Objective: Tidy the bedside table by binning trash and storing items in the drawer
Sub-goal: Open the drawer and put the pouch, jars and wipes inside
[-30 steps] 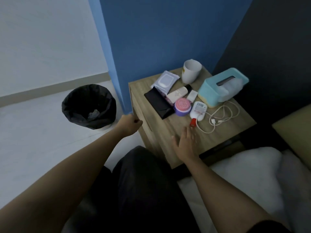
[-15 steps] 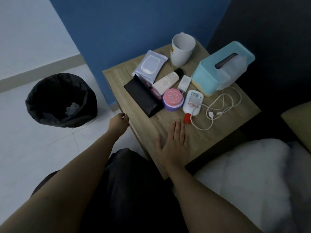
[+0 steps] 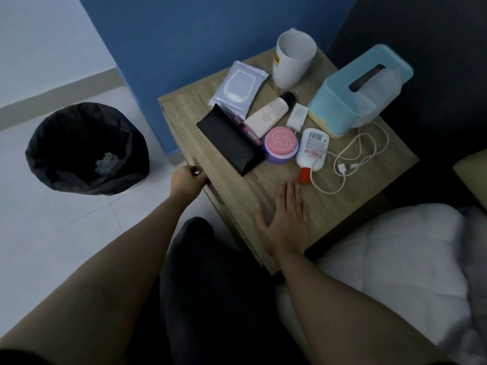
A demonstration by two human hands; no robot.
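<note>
So the drawer [image 3: 210, 192] is what we're after first, and it sits in the front face of the bedside unit, just under the left edge of the surface [image 3: 237, 191]. Looks shut, or barely cracked; hard to say from up here. Our left hand [image 3: 188, 180] is right at that edge with the fingers [image 3: 200, 177] curled in against the drawer front. We'd guess they're hooked on a lip or handle, but we can't actually see a handle, so we can't tell if they've got hold of anything.

Our right hand [image 3: 286, 219] lies flat on the surface, fingers spread and loose, gripping nothing. Best guess is it's there to brace the unit so it doesn't slide when the drawer gets pulled.

The stuff to put away is all further back, clear of both hands: black pouch [image 3: 230, 144], pink-lidded jar [image 3: 281, 144], white bottle with a red cap [image 3: 312, 151] (the cap is just beyond our right fingertips), cream tube [image 3: 268, 114], wipes pack [image 3: 238, 86], charger [image 3: 297, 115] and cable [image 3: 361, 151], mug [image 3: 293, 59], tissue box [image 3: 361, 90].

The bin [image 3: 87, 148] is on the floor to the left, well apart from the unit, with a crumpled bit already inside. Nothing left on the surface looks like obvious trash to us, so we'd say it's drawer time next.
</note>
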